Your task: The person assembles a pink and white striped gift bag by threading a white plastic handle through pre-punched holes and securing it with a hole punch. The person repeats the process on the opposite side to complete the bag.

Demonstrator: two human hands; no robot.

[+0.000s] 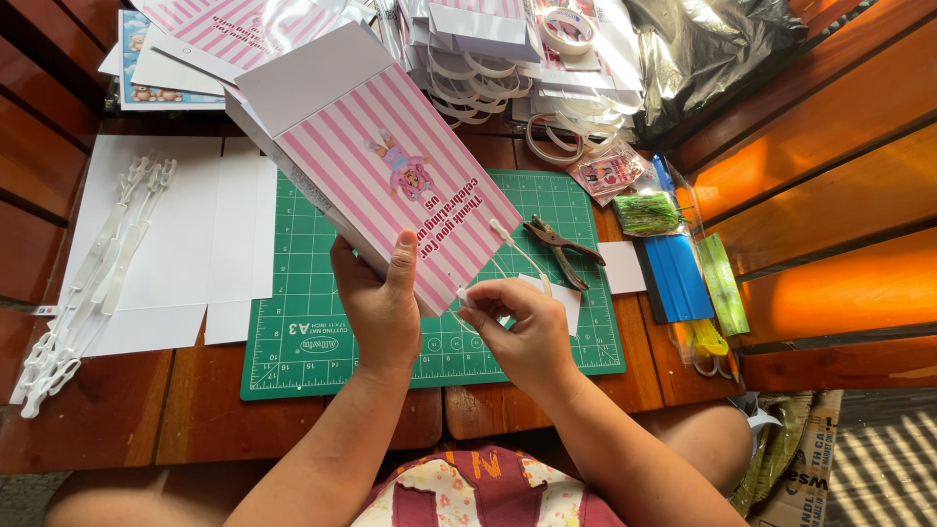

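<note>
My left hand (383, 301) holds a pink-and-white striped paper gift bag (390, 166) by its lower edge, thumb on the printed front, tilted above a green cutting mat (312, 322). My right hand (522, 327) pinches one end of a thin white plastic handle strap (512, 244) at the bag's lower corner. The strap curves up over the mat, its other end lying against the bag's front.
Metal hole-punch pliers (564, 249) lie on the mat's right side. White flat sheets (176, 234) and a row of white plastic handles (88, 283) sit left. Stacked bags, tape rolls (566, 29), blue packets (678, 278) and a black plastic bag (703, 44) crowd the back and right.
</note>
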